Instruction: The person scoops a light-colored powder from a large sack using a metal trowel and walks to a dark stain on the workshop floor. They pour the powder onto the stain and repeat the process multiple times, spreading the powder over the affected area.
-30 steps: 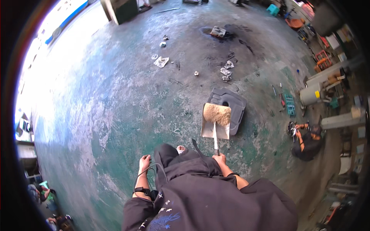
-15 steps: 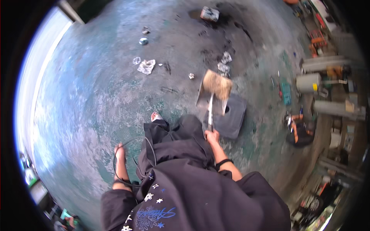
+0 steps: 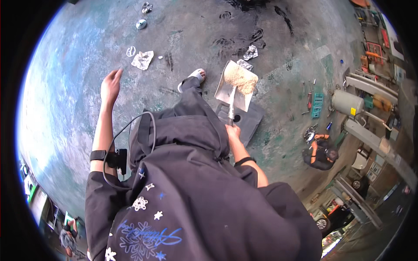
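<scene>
My right hand is closed round the handle of a metal shovel. On its blade lies a heap of pale, sawdust-like grains. Below the shovel, partly covered by it, is a dark grey square piece with a round hole. Out to the left, my left hand hangs over the floor with its fingers stretched out and nothing in it. Crumpled silvery-white scraps lie just beyond the shovel blade, and a larger crumpled sheet lies near my left hand.
Black, wet-looking smears mark the floor ahead. A person crouches at the right near a teal tray, tools and a grey tank. Another person is at the lower left. A small round metal object lies far left.
My left arm has swung forward and up. One foot has stepped ahead, and the loaded shovel has travelled forward with me past the dark square piece.
</scene>
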Action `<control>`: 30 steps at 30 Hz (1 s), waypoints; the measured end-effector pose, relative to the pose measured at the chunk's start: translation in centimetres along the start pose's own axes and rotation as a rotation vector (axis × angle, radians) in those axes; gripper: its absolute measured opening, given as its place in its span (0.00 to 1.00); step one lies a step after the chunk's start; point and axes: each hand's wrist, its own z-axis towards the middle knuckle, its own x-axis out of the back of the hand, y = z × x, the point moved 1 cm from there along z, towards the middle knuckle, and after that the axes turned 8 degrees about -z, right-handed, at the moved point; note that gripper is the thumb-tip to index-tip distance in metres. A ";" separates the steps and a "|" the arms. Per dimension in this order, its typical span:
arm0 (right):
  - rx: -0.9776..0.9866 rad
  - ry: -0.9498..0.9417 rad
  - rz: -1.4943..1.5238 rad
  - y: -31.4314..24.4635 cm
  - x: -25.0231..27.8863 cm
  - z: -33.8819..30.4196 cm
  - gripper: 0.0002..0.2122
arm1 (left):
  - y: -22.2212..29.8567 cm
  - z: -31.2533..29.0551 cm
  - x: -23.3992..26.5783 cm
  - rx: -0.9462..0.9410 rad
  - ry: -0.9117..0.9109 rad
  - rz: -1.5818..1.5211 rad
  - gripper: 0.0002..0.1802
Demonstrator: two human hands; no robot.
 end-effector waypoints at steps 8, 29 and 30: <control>-0.123 -0.110 0.006 -16.9 6.2 14.7 0.03 | -10.9 -12.0 -5.9 1.238 0.232 -0.580 0.25; -0.003 -0.101 0.193 -43.6 5.9 21.9 0.07 | 15.1 30.8 -13.8 0.583 -0.057 -0.614 0.18; -0.057 -0.090 0.211 -43.9 5.9 21.8 0.07 | 16.2 32.5 -14.2 0.523 -0.137 -0.596 0.19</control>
